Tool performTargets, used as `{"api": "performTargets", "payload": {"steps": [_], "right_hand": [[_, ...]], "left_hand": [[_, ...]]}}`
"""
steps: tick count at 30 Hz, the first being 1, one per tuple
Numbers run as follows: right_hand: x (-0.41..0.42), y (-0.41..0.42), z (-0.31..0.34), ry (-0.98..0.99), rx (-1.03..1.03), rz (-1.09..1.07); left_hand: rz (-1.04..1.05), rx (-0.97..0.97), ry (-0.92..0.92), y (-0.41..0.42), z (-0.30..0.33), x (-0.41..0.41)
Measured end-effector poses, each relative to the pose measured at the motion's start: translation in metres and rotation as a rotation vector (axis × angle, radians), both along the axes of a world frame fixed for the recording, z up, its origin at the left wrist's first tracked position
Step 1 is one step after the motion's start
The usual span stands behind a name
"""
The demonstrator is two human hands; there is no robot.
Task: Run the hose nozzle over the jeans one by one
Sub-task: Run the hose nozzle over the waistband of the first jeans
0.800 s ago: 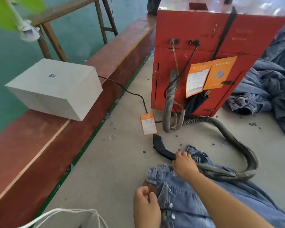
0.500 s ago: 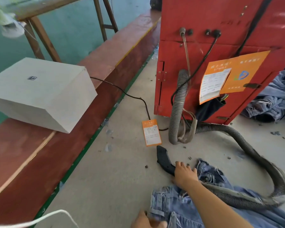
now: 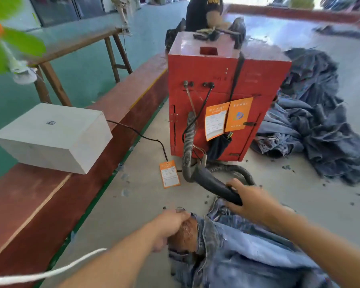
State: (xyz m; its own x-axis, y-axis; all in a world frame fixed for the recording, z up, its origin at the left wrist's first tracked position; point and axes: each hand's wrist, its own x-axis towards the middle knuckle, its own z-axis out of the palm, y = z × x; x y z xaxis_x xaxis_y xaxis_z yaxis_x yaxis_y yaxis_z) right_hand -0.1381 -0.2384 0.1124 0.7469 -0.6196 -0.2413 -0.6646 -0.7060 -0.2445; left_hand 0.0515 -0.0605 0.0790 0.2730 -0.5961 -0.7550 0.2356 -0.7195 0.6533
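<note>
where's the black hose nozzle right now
The black plastic hose nozzle is centre-right in the head view, held in the right hand, above the light blue denim jeans and just before the red metal machine.

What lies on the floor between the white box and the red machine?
In the head view, a black cable runs across the grey floor between the white box and the red machine, beside an orange tag.

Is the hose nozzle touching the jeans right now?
No: the right hand holds the black hose nozzle lifted above the floor, its tip pointing at the red machine, clear of the jeans.
</note>
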Motion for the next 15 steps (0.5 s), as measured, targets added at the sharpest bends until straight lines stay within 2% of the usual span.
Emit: {"api": "performTargets", "payload": {"steps": [4,8,15], "right_hand": [[-0.078,0.050,0.069,-0.264,-0.116,-0.095],[-0.126,0.090,0.098,-0.427,-0.236,-0.200],[-0.156,0.101,0.103,-0.189,-0.231,-0.170]], "left_hand": [[0.058,-0.145,0.122,0.002,0.080,-0.040],[0.062,-0.222,0.162,0.016,0.111,-0.072],[0.273,-0.104,0.266,0.049,0.067,-0.073]]}}
